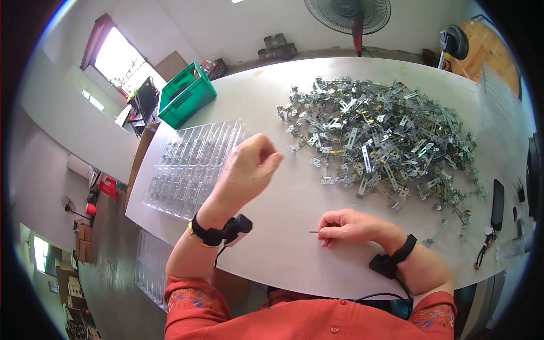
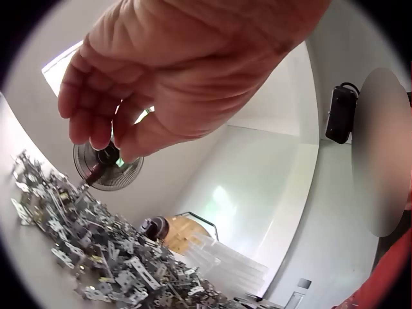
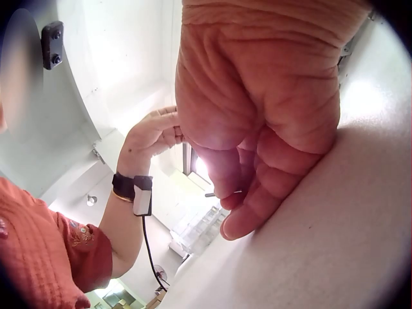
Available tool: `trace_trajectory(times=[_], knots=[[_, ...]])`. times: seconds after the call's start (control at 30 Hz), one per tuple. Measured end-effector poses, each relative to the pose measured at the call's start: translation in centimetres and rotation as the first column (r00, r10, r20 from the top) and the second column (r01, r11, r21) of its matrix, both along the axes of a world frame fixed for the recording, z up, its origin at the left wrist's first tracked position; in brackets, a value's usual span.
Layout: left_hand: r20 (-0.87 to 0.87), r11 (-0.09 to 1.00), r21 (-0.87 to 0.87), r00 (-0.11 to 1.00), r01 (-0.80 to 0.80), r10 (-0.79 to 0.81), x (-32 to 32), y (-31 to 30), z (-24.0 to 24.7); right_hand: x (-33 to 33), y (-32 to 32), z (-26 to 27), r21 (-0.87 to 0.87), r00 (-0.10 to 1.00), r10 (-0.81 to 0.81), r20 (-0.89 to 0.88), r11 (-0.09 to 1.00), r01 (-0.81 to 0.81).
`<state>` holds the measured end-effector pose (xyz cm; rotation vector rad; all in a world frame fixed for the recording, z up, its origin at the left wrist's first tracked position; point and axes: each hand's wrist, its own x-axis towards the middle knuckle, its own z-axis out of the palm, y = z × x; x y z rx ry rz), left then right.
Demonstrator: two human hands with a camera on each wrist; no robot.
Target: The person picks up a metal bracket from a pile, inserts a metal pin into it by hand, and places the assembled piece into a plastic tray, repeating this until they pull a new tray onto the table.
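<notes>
My left hand is raised over the table, beside the right edge of the clear plastic trays. Its fingers curl loosely toward the thumb, and in the left wrist view nothing shows between the fingertips. Low at the table's front, my right hand pinches a thin metal pin between thumb and fingers. The pin's end sticks out past the fingertips, pointing left in the head view. Small metal parts lie in the tray compartments. A large heap of metal brackets spreads beyond my right hand.
A green crate stands at the table's back left. A black bar-shaped object and a short cable lie at the right edge. Clear trays stand at the far right. Behind the table is a fan.
</notes>
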<state>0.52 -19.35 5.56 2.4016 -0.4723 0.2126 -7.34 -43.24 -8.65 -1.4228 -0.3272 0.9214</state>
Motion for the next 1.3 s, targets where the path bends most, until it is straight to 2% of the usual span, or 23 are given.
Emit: trace_trajectory(times=[0.07,0.1,0.17,0.2,0.23,0.3,0.33,0.37,0.43,0.47,0.53,0.63,0.77,0.87,0.93,1.03,1.17,1.23,1.27,1.3], knots=[[-0.001,0.990,-0.031,0.991,0.137,-0.137,1.0,-2.5,0.0,0.0,0.0,-0.1,0.012,1.000,0.014,-0.002,1.000,-0.014],[0.000,0.989,-0.032,0.989,0.145,-0.145,1.7,-3.5,0.1,0.0,0.0,-0.1,0.011,1.000,0.006,-0.001,1.000,-0.006],[-0.055,0.973,-0.160,0.983,0.164,-0.175,3.3,-5.2,0.3,0.0,0.0,-0.2,0.022,1.000,0.022,0.008,1.000,-0.022],[-0.083,0.930,-0.311,0.970,0.193,-0.229,4.5,-5.6,-0.3,0.0,0.0,-0.2,0.022,1.000,0.011,0.007,1.000,-0.011],[-0.082,0.928,-0.312,0.967,0.205,-0.241,5.9,-5.9,-1.1,0.0,0.0,-0.3,0.028,1.000,0.019,0.004,0.999,-0.020],[-0.097,0.889,-0.448,0.983,0.097,-0.157,9.0,-6.3,-3.2,0.1,-0.1,-0.1,0.027,1.000,0.012,0.001,1.000,-0.012],[-0.103,0.888,-0.459,0.990,0.040,-0.098,10.6,-6.1,-4.5,0.1,-0.1,0.1,0.010,1.000,0.027,0.013,1.000,-0.027],[-0.104,0.885,-0.463,0.988,0.050,-0.110,11.9,-5.9,-5.7,0.2,-0.2,0.2,-0.008,0.999,0.043,0.025,0.999,-0.043],[-0.006,0.880,-0.455,0.989,-0.133,0.146,14.3,-5.4,-7.8,0.1,-0.3,-0.3,0.018,1.000,0.029,0.008,0.999,-0.029],[-0.007,0.879,-0.459,0.990,-0.129,0.142,15.5,-4.9,-8.9,0.2,-0.3,-0.2,0.016,0.999,0.051,-0.008,0.999,-0.051],[0.055,0.915,-0.303,0.953,-0.268,0.298,17.8,-3.7,-10.8,0.4,-0.3,-0.1,0.009,0.996,0.080,-0.032,0.997,-0.079],[0.048,0.909,-0.214,0.926,-0.358,0.375,21.1,-2.6,-13.5,0.5,-0.3,-0.3,0.041,0.997,0.076,-0.034,0.996,-0.074],[0.085,0.924,-0.152,0.927,-0.350,0.365,24.1,-1.7,-16.4,0.6,-0.4,-0.1,0.034,0.996,0.080,-0.046,0.996,-0.078],[0.017,0.915,-0.212,0.935,-0.343,0.354,24.6,-1.9,-16.7,0.7,-0.5,0.1,0.002,0.991,0.102,-0.091,0.995,-0.102],[-0.067,0.924,-0.190,0.944,-0.331,0.324,24.3,-2.3,-16.3,0.7,-0.5,0.1,0.005,0.993,0.089,-0.075,0.996,-0.089],[-0.065,0.935,-0.115,0.942,-0.336,0.330,23.8,-2.6,-15.8,0.6,-0.5,0.3,0.011,0.995,0.075,-0.069,0.997,-0.075],[-0.044,0.920,-0.179,0.937,-0.349,0.347,24.5,-2.4,-17.0,0.7,-0.6,0.6,-0.004,0.994,0.073,-0.081,0.997,-0.074],[0.153,0.933,-0.066,0.920,-0.355,0.361,24.2,-2.4,-16.8,0.7,-0.5,0.5,0.002,0.994,0.070,-0.085,0.998,-0.070],[0.153,0.933,-0.066,0.920,-0.355,0.361,24.1,-2.5,-16.8,0.6,-0.5,0.5,0.010,0.994,0.068,-0.090,0.998,-0.068],[0.253,0.922,-0.064,0.888,-0.381,0.384,23.7,-2.8,-16.5,0.6,-0.5,0.5,0.009,0.994,0.067,-0.090,0.998,-0.067]])
